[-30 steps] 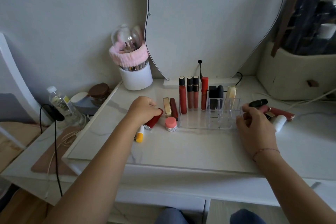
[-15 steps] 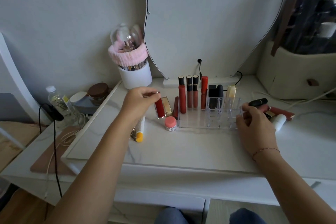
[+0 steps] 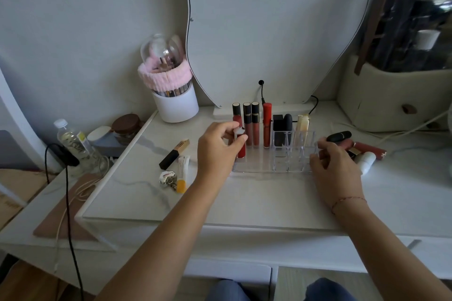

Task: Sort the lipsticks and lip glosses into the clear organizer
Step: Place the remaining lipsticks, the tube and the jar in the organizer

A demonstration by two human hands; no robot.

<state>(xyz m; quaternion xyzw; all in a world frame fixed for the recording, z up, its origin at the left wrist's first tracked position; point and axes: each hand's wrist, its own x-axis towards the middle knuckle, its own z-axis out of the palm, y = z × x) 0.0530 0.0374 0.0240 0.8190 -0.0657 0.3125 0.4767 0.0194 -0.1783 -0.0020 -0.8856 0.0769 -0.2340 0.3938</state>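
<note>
Tall lip gloss tubes [image 3: 247, 122]: four, upright in the back-left row of the clear acrylic organizer [image 3: 293, 167]. Three have black caps and one is red all over.
Short lipsticks in cells: three, upright in the back-right cells. They are a square black lipstick [image 3: 277, 127], a rounded black lipstick [image 3: 288, 124] and a pale gold lipstick [image 3: 303, 124].
Red lipstick tube with silver top [image 3: 241, 150]: one, upright at the organizer's front-left corner, held in the left hand.
Loose, left side: one black-and-gold lipstick [image 3: 174, 151] lies on the white marble-pattern table top [image 3: 244, 200], apart from the organizer. One white tube with orange cap [image 3: 183, 173] lies just beside it, next to a silver key clip [image 3: 167, 176].
Loose, right side: four in plain view, clustered just right of the organizer. They are a glossy black lipstick [image 3: 338, 136], a dusky pink tube [image 3: 345, 144], a dark red tube [image 3: 369, 150] and a plain white tube [image 3: 365, 161].
Left hand [image 3: 217, 151]: fingers curled, with thumb and forefinger pinching the red tube near its silver top.
Right hand [image 3: 335, 168]: palm down, fingers bent against the organizer's right end wall. I cannot tell whether it grips the wall or only touches it.
White round cup [image 3: 176, 107]: holds brushes, with a pink fluffy band around the rim and a clear dome on top.
Front cells of organizer: nothing visible inside apart from the red tube.
</note>
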